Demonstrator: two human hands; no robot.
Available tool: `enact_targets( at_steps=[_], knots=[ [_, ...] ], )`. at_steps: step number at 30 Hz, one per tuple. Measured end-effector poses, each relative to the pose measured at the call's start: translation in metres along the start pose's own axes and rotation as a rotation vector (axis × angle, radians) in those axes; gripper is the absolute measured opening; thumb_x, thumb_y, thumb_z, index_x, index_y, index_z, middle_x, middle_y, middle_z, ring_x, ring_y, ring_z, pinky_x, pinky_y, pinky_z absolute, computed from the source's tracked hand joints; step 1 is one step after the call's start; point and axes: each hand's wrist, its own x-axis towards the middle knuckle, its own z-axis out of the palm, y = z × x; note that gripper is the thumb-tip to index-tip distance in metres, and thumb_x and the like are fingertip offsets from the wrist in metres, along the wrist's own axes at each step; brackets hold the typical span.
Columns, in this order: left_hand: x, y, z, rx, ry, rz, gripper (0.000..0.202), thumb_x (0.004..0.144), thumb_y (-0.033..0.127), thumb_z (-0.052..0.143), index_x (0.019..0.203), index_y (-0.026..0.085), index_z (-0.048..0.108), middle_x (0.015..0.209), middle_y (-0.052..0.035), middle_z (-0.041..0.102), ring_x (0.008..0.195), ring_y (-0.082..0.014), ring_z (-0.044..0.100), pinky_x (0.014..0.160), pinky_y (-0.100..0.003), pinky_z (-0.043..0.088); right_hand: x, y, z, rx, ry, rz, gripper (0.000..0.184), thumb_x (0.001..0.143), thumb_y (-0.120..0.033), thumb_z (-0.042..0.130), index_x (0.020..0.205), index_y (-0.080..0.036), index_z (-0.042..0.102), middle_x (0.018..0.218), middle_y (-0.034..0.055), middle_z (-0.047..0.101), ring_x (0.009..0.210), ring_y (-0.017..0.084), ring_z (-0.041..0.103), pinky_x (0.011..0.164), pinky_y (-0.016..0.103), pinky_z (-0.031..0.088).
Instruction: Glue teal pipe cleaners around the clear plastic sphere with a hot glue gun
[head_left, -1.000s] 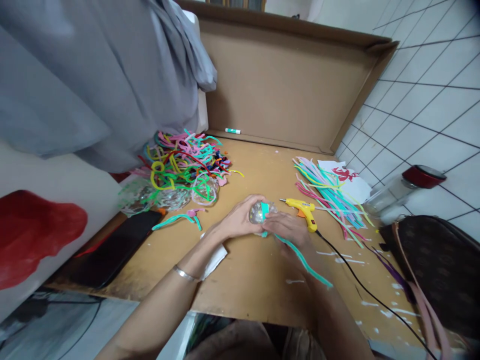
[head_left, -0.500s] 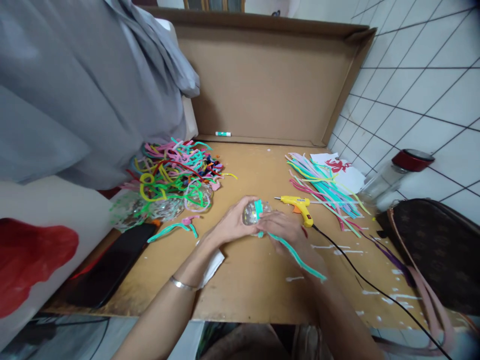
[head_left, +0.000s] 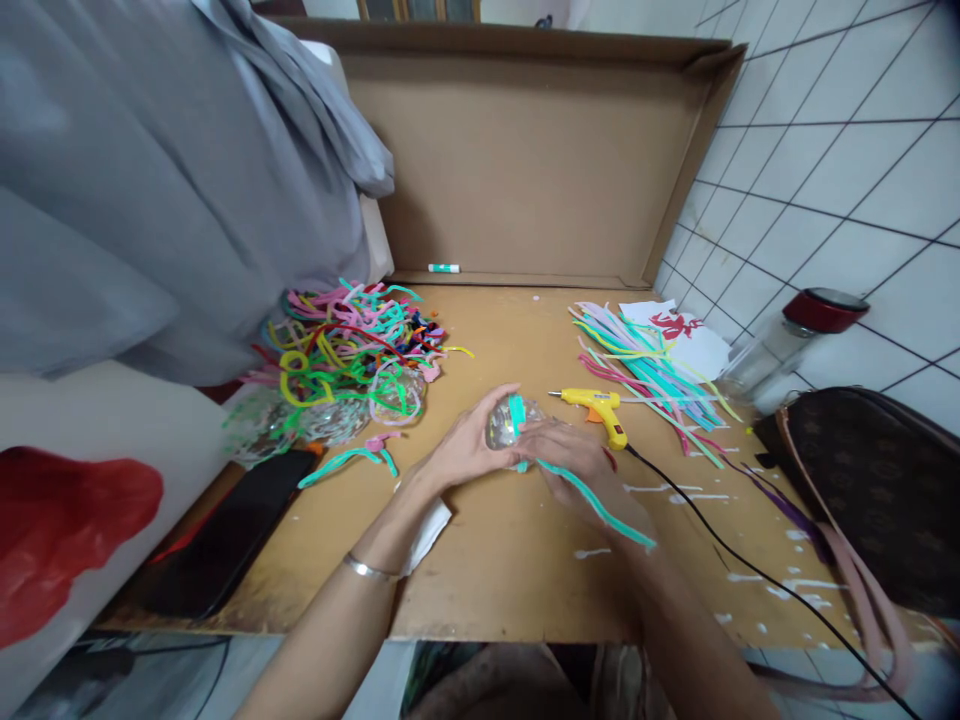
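Clear piece (head_left: 499,427) near yellow glue gun (head_left: 600,403)

From here I see it to the left of the glue gun. The left hand (head_left: 466,443) is curled around it. The right hand (head_left: 568,450) covers its side toward the gun; whether this hand pinches the turquoise strip (head_left: 593,500), I cannot tell.

Clear, shiny and plastic-looking at the held piece (head_left: 501,428); fuzzy, matt along the turquoise stem (head_left: 586,491). Smooth plastic on the glue gun (head_left: 589,398). Worn wood across the worktop (head_left: 487,560). Matt cardboard in the panel (head_left: 525,160), cloth in the drape (head_left: 172,180), smooth tile on the wall (head_left: 877,160), polished metal at the bracelet (head_left: 369,570).
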Motion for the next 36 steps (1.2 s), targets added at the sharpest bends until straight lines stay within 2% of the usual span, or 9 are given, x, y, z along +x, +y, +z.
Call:
enact_targets(
  at_steps=[5,10,16,19,28,33,36],
  knots=[
    [0.002,-0.003,-0.001,0.023,-0.012,0.102,0.071,0.071,0.032,0.071,0.136,0.020,0.044,0.137,-0.0127,0.052,0.126,-0.0291,0.052,0.109,-0.045,0.040,0.002,-0.002,-0.001,0.022,-0.015,-0.007,0.021,0.090,-0.010,0.045,0.094,-0.019,0.063,0.088,0.0058,0.072,0.092,0.019,0.070,0.084,0.034,0.059],
    [0.003,-0.002,-0.001,0.031,-0.002,0.084,0.062,0.066,0.031,0.073,0.123,0.020,0.050,0.124,-0.0101,0.057,0.116,-0.0273,0.056,0.104,-0.044,0.044,0.005,-0.007,-0.004,0.040,-0.052,0.016,0.022,0.090,-0.009,0.046,0.096,-0.021,0.063,0.087,0.0039,0.072,0.093,0.017,0.069,0.087,0.033,0.058],
    [0.002,0.001,-0.002,0.044,0.015,0.039,0.065,0.063,0.028,0.075,0.122,0.019,0.049,0.123,-0.0090,0.059,0.113,-0.0265,0.058,0.102,-0.043,0.046,0.004,-0.007,-0.004,0.040,-0.057,0.031,0.026,0.090,-0.010,0.045,0.097,-0.026,0.065,0.089,0.0014,0.072,0.095,0.016,0.069,0.090,0.027,0.056],
    [0.002,0.000,-0.001,0.042,0.018,0.041,0.065,0.063,0.028,0.076,0.122,0.018,0.048,0.123,-0.0096,0.059,0.113,-0.0266,0.058,0.101,-0.043,0.046,0.005,-0.007,-0.004,0.058,-0.042,0.025,0.026,0.090,-0.009,0.044,0.099,-0.023,0.065,0.091,0.0036,0.073,0.093,0.016,0.070,0.088,0.029,0.056],
    [0.003,-0.001,0.001,0.058,0.013,0.058,0.066,0.069,0.033,0.074,0.128,0.019,0.047,0.127,-0.0101,0.057,0.117,-0.0266,0.056,0.105,-0.042,0.044,0.001,-0.003,-0.002,0.072,-0.034,0.058,0.021,0.091,-0.012,0.048,0.096,-0.020,0.066,0.094,0.0055,0.074,0.096,0.017,0.070,0.089,0.032,0.057],
    [0.003,-0.003,0.002,0.079,0.072,0.161,0.064,0.073,0.043,0.075,0.127,0.020,0.050,0.135,-0.0136,0.051,0.131,-0.0298,0.047,0.112,-0.046,0.038,-0.003,0.006,0.007,0.050,0.073,-0.007,0.014,0.089,-0.012,0.053,0.093,-0.019,0.065,0.090,0.0074,0.074,0.094,0.020,0.071,0.085,0.033,0.059],
    [0.002,-0.004,0.003,0.084,0.089,0.189,0.060,0.075,0.045,0.075,0.125,0.020,0.054,0.137,-0.0151,0.048,0.133,-0.0307,0.045,0.112,-0.047,0.037,-0.004,0.008,0.008,0.031,0.066,0.001,0.016,0.090,-0.013,0.051,0.094,-0.020,0.064,0.092,0.0083,0.075,0.094,0.020,0.072,0.086,0.033,0.059]
  ],
)
